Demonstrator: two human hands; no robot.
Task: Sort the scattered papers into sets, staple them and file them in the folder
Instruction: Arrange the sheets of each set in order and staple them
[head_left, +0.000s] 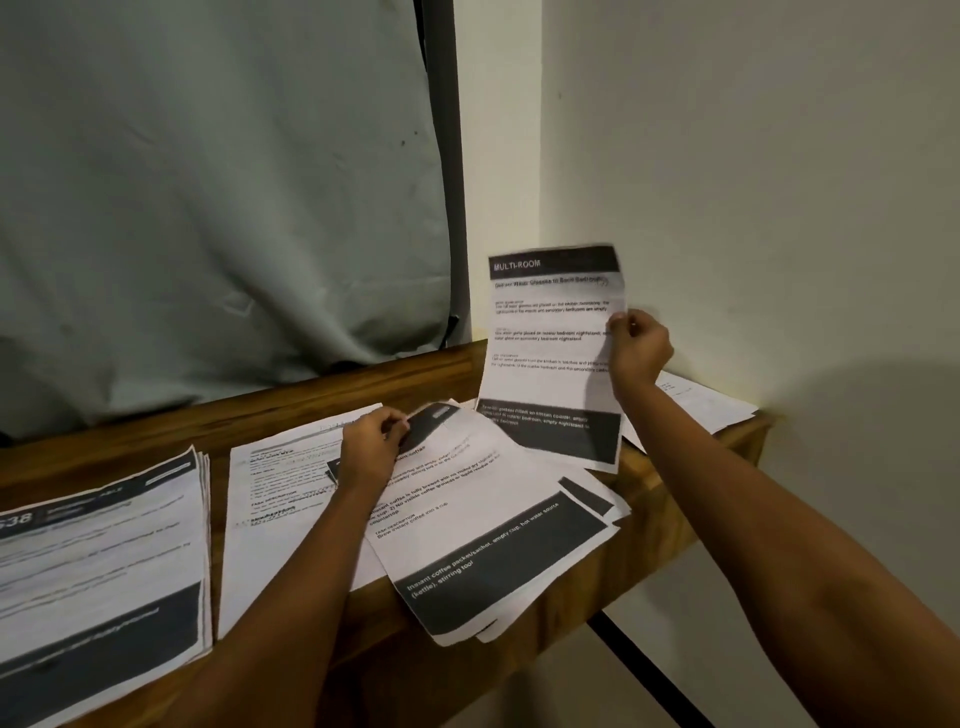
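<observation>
Head view: the MULTI-ROOM sheet (550, 353) hangs upright above the bench (691, 467), at about 3 o'clock from the frame's middle, with its lower edge over the loose pile (519, 587).
Right hand (636, 348): grip closed on that sheet's right edge, thumb and curled fingers pinching it midway up.
Handling: one printed page, very light and limp (it bows from this one-edge hold). It will likely crease if squeezed, so an edge or corner pinch suits it.
Left hand (371, 447): grip pinching the dark top corner of the coffee sheet (483, 530), which lies askew on top of the loose pile at 5 o'clock.
Risk: the pile overhangs the bench's front edge and may slide off.
Other papers: a squared stack (98, 561) at 8 o'clock, a plain sheet (275, 499) beside it, and a few sheets (696, 400) by the wall (753, 182) at 3 o'clock.
Stapler, folder: not in view.
</observation>
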